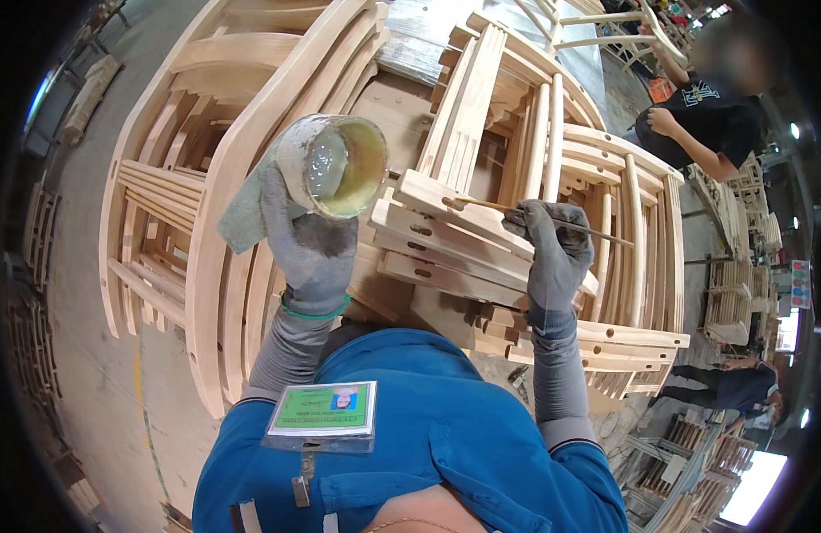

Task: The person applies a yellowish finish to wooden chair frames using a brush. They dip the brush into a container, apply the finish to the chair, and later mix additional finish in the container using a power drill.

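Blue shirt (384, 377) nearest, cut off at the near edge; badge (326, 410) on it, its print too small to read. Left hand (311, 253), gray-gloved, grasps a crusted cup (293, 164), mouth tipped toward the camera; glossy pale liquid (326, 167) inside, depth unclear. Fingers mostly hidden by the cup. Greenish cloth (243, 210) beside that hand, partly covered by it.

Right hand (554, 249), also gloved, pinches a thin stick (610, 235) between thumb and fingers. Stick's left end is at a slot in a pale wooden rail (495, 224); cannot tell if it goes in or just overlaps. More slotted rails sit just near of it, partly overlapped.

Left: tall stack of wooden frames (206, 191), cut off at the far edge. Right: another frame stack (632, 204), partly behind the right hand. Far right: co-worker (703, 120) in black, lower body hidden; second person (739, 386), small, hard to make out.
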### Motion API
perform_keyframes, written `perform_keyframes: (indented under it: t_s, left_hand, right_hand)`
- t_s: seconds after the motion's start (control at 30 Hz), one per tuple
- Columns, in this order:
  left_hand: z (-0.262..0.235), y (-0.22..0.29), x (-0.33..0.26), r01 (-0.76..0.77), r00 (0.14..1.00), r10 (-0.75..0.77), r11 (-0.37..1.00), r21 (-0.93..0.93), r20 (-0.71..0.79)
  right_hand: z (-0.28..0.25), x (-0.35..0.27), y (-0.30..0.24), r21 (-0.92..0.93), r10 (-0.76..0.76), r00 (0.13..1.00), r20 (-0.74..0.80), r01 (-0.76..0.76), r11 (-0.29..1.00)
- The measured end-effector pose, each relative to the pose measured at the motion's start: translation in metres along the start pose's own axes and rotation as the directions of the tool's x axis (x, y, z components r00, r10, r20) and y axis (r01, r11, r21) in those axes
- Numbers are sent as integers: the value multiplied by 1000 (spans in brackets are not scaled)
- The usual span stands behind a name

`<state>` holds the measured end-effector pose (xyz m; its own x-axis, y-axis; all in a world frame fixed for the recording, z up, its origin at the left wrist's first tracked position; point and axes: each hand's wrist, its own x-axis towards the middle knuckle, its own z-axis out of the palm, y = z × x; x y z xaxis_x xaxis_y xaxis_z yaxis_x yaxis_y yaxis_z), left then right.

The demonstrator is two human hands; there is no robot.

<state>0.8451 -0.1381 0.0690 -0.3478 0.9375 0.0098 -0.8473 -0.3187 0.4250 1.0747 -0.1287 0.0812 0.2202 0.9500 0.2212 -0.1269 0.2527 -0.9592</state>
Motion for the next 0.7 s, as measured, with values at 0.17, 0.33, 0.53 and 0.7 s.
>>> perform_keyframes:
  t_s: [0.17, 0.33, 0.53, 0.7]
  left_hand:
    - [-9, 13, -2, 6, 999, -7, 1000, -17, -32]
    - [-7, 20, -4, 14, 994, -18, 999, -39, -105]
    - [-11, 26, -9, 9, 997, -10, 1000, -16, -71]
    - [-17, 23, -7, 20, 995, -24, 999, -43, -101]
  right_hand:
    - [3, 3, 4, -63, -7, 1000, 20, 8, 998]
    - [17, 5, -10, -79, -48, 988, 148, 61, 995]
    - [19, 21, -10, -341, -52, 957, 287, 152, 928]
    - [46, 30, -16, -408, -20, 922, 387, 191, 893]
